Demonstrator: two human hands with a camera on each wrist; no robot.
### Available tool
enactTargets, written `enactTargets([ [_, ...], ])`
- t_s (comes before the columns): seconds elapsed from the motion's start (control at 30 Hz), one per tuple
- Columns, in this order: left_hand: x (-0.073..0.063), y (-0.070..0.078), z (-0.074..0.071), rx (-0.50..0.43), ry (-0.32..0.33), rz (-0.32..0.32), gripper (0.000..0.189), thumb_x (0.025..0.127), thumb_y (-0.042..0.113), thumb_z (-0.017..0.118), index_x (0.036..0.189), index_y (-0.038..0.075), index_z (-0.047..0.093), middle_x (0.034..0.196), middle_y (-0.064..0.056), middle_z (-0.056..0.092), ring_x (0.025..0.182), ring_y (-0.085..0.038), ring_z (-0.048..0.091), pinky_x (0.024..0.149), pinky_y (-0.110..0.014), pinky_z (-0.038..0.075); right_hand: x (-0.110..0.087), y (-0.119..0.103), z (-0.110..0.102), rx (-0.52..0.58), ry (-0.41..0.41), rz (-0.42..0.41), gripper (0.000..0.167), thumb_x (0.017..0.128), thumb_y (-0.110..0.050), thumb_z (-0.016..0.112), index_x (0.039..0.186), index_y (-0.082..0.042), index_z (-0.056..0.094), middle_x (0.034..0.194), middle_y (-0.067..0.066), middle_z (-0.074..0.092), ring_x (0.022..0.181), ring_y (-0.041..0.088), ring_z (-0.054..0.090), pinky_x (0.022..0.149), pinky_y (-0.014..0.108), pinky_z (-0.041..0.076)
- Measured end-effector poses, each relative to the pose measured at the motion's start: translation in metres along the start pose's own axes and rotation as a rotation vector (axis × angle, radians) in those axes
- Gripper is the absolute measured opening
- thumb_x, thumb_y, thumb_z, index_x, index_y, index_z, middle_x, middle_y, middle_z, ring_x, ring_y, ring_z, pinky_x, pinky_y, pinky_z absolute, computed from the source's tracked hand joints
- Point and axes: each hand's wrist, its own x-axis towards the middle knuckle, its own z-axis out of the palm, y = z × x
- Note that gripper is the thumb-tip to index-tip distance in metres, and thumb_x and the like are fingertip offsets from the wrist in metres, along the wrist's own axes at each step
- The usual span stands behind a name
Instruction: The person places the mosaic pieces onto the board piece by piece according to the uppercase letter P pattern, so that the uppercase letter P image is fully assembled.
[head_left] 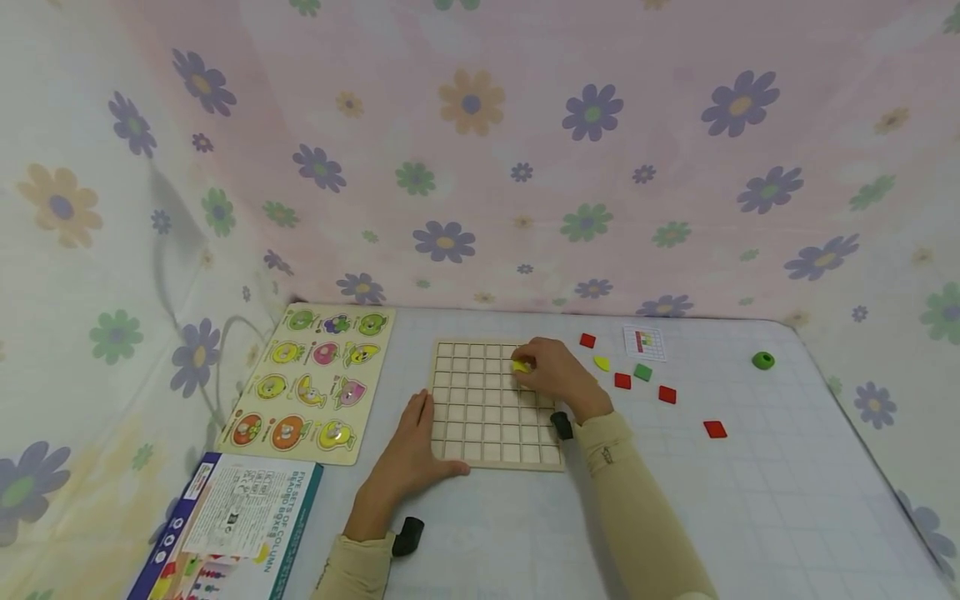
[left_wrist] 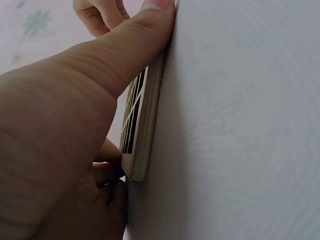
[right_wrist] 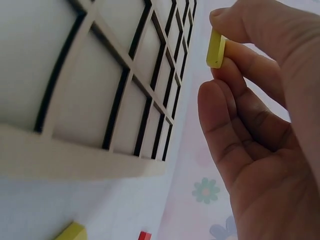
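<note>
A square wooden grid board point(head_left: 474, 410) lies flat on the table. My left hand point(head_left: 408, 454) rests against its lower left corner, fingers along the left edge and thumb stretched along the near edge. Over the board's far right part, my right hand point(head_left: 558, 371) pinches a small yellow tile point(right_wrist: 216, 50) between thumb and fingertips. In the right wrist view the tile stands on edge, held apart from the grid. To the right of the board lie several red tiles point(head_left: 622, 381), a green tile point(head_left: 642, 372) and another yellow piece point(head_left: 602, 363).
A printed pattern card point(head_left: 656, 348) lies behind the loose tiles. At far right sits a green rounded object point(head_left: 763, 360). On the left are a fruit puzzle board point(head_left: 367, 367) and a blue-edged box point(head_left: 300, 517). Flowered cloth point(head_left: 510, 275) hangs behind the table.
</note>
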Motion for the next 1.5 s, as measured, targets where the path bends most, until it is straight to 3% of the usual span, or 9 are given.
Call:
enactTargets([
  [0.23, -0.001, -0.001, 0.000, -0.011, 0.003, 0.004, 0.133, 0.070, 0.056, 0.090, 0.162, -0.002, 0.014, 0.171, -0.020, 0.010, 0.159, -0.037, 0.012, 0.124, -0.053, 0.029, 0.012, -0.001, 0.004, -0.022, -0.038, -0.009, 0.028, 0.095, -0.017, 0.070, 0.120, -0.007, 0.075, 0.106, 0.008, 0.071, 0.089, 0.019, 0.059, 0.084, 0.039, 0.053],
  [0.43, -0.001, 0.001, 0.001, -0.020, 0.002, 0.004, 0.132, 0.070, 0.056, 0.089, 0.162, -0.002, 0.014, 0.171, -0.019, 0.010, 0.159, -0.037, 0.011, 0.124, -0.053, 0.029, 0.020, 0.003, 0.011, -0.027, -0.059, 0.002, 0.027, 0.094, -0.016, 0.068, 0.119, -0.008, 0.075, 0.104, 0.008, 0.070, 0.085, 0.018, 0.055, 0.080, 0.035, 0.050],
  [0.73, 0.000, 0.002, 0.002, -0.005, 0.003, 0.002, 0.132, 0.070, 0.055, 0.090, 0.162, -0.002, 0.015, 0.171, -0.019, 0.011, 0.159, -0.037, 0.013, 0.125, -0.052, 0.029, 0.022, 0.004, 0.014, -0.014, -0.086, 0.036, 0.028, 0.096, -0.018, 0.070, 0.121, -0.006, 0.074, 0.103, 0.009, 0.070, 0.087, 0.018, 0.058, 0.081, 0.036, 0.052],
  [1.03, 0.000, 0.000, 0.003, 0.010, 0.003, 0.000, 0.132, 0.070, 0.057, 0.090, 0.162, -0.002, 0.015, 0.171, -0.019, 0.011, 0.159, -0.037, 0.012, 0.124, -0.052, 0.030, 0.023, 0.003, 0.015, -0.010, -0.081, 0.047, 0.029, 0.096, -0.017, 0.071, 0.123, -0.007, 0.074, 0.116, 0.011, 0.072, 0.101, 0.023, 0.066, 0.090, 0.039, 0.056],
  [1.5, 0.000, -0.001, 0.001, 0.004, -0.005, -0.012, 0.132, 0.070, 0.058, 0.089, 0.162, -0.001, 0.014, 0.172, -0.018, 0.009, 0.160, -0.036, 0.011, 0.125, -0.052, 0.028, 0.027, -0.008, 0.014, -0.004, -0.074, 0.124, 0.032, 0.094, -0.015, 0.074, 0.125, -0.005, 0.074, 0.123, 0.013, 0.073, 0.112, 0.028, 0.067, 0.096, 0.042, 0.056],
])
